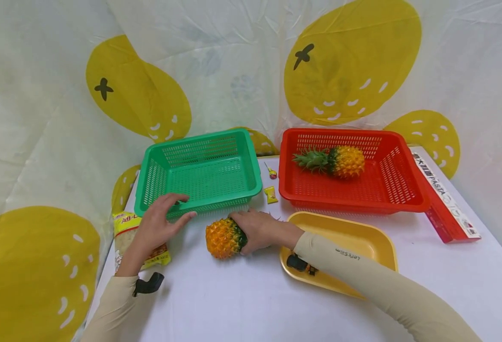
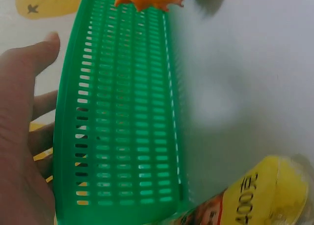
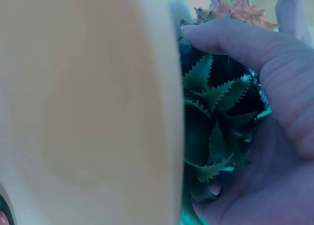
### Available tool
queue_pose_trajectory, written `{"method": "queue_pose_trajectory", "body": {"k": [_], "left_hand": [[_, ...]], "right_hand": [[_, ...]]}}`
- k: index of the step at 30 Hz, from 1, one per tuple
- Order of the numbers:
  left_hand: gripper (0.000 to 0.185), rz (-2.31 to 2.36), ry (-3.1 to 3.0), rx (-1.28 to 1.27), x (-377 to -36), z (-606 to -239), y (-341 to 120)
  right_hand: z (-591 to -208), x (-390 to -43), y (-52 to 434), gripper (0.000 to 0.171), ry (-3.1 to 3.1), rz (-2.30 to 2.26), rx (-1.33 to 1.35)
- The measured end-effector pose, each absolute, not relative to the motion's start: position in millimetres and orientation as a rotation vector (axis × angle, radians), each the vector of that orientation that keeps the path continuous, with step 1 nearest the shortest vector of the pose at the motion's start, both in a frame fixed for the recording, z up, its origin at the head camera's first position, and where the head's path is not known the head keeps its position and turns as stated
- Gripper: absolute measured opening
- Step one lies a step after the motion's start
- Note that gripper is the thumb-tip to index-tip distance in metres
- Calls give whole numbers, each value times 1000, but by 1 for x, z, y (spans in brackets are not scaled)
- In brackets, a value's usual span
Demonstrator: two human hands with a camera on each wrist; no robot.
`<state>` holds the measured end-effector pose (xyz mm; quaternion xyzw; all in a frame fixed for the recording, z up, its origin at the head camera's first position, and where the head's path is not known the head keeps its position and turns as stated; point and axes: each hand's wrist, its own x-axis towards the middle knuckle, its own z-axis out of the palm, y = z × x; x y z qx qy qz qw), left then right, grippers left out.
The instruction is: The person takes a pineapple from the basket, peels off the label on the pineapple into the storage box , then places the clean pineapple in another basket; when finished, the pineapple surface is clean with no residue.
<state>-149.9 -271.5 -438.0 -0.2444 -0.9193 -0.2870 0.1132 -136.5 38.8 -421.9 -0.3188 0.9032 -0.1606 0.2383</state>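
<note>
At the far left a snack bag (image 1: 127, 237) lies on the white table (image 1: 234, 304), partly under the left hand (image 1: 159, 223). That hand rests with straight, relaxed fingers on the near rim of the green basket (image 1: 199, 171), gripping nothing. Just to its right, in front of the green basket, a pineapple (image 1: 223, 237) lies on its side on the table. The right hand (image 1: 257, 230) wraps its fingers around the leafy crown of this pineapple; the right wrist view shows the green leaves (image 3: 211, 136) cupped in the palm. Two small candies (image 1: 271, 185) lie between the baskets. Next comes a yellow tray (image 1: 362, 237) under the right forearm, and behind it a red basket (image 1: 396, 190) holding a second pineapple (image 1: 334, 161). A pasta box (image 1: 448, 204) leans by the red basket's right side.
</note>
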Motion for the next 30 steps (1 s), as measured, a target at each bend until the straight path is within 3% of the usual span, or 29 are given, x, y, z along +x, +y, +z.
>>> {"method": "queue_pose_trajectory", "body": {"k": [30], "left_hand": [[38, -502, -2605, -744, -159, -459, -269]], "right_hand": [[-422, -137, 42, 89, 2517, -500, -993]]}}
